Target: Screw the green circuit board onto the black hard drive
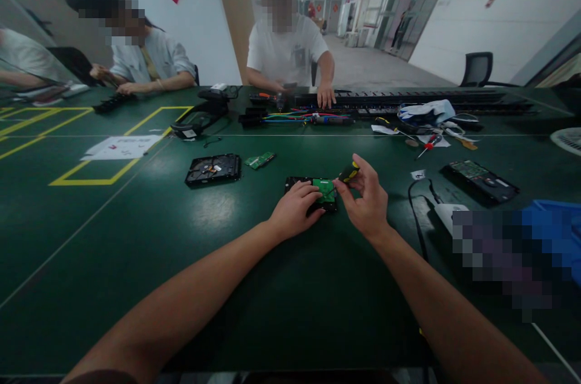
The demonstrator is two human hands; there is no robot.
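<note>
1. Head view, hands: our left hand (297, 211) lies on the hard drive (313, 193), fingers spread flat and not closed around it. Our right hand (365, 202) has its fingers clamped on the screwdriver (348, 172).
2. Head view, risk: we judge the tilted tip could slip and gouge the board if the drive slides on the smooth surface (190, 263).
3. Head view, look: the drive is a flat black case, its green circuit board (325, 188) facing up, lying mid-surface just before us.

dark green table (136, 263), yellow floor-style lines (82, 181), green circuit board (325, 189), black-and-yellow screwdriver (348, 173)
</note>
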